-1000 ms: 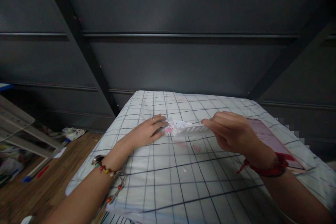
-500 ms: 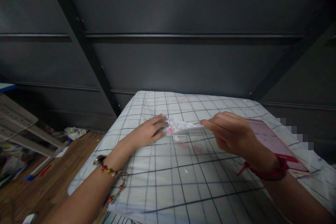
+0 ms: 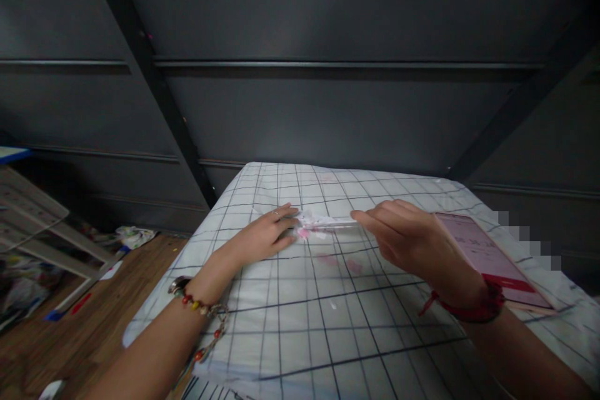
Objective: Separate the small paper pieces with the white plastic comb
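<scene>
1. Pinching the right end of a clear, white-and-pink wrapper (image 3: 313, 225), the right hand (image 3: 407, 237) has thumb and forefinger together, with the other fingers curled in; its grip looks light, though the exact contact is too small to tell.
2. Lying palm down with its fingers spread, the left hand (image 3: 262, 237) clasps nothing; its fingertips touch the wrapper's left end, seemingly steadying it against the bench (image 3: 300, 319), which wears a checked cover.
3. Stretching between the two hands, the wrapper is at the middle of the bench; pink patches (image 3: 354, 267) on the cover lie just in front of it, and a small white scrap (image 3: 333, 305) lies nearer the wearer.
4. Changing over the last second: the right fingertips have come slightly leftward; the wrapper's broad striped face has given way to a thin, shiny line; the left hand has hardly moved.
5. Meaning, as I judge it, that the right side is being turned or folded while the left stays anchored; which of these, I cannot tell.
</scene>
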The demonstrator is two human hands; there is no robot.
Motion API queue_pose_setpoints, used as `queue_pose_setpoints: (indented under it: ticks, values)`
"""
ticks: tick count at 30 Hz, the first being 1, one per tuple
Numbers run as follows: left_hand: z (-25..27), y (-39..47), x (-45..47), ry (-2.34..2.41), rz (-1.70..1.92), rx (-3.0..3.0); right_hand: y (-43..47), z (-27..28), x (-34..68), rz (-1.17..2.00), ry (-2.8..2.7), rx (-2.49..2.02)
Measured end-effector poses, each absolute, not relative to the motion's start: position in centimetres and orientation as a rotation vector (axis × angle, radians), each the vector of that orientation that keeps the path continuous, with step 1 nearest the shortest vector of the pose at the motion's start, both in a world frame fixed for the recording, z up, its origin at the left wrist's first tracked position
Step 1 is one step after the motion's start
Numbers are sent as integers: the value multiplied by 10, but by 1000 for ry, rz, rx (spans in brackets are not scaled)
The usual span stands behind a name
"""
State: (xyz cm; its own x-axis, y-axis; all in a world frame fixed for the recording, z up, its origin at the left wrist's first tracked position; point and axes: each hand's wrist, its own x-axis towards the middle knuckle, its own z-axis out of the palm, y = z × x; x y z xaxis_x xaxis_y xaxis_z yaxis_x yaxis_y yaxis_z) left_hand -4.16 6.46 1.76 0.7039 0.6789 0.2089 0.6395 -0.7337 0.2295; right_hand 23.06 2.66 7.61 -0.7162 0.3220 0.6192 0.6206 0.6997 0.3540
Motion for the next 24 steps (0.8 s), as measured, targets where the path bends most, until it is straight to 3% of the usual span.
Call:
queue_pose_setpoints:
  ticks: [24]
  values:
    - [18,65,-42,1088,384,2763,23,78,229,-678,-2451,-659]
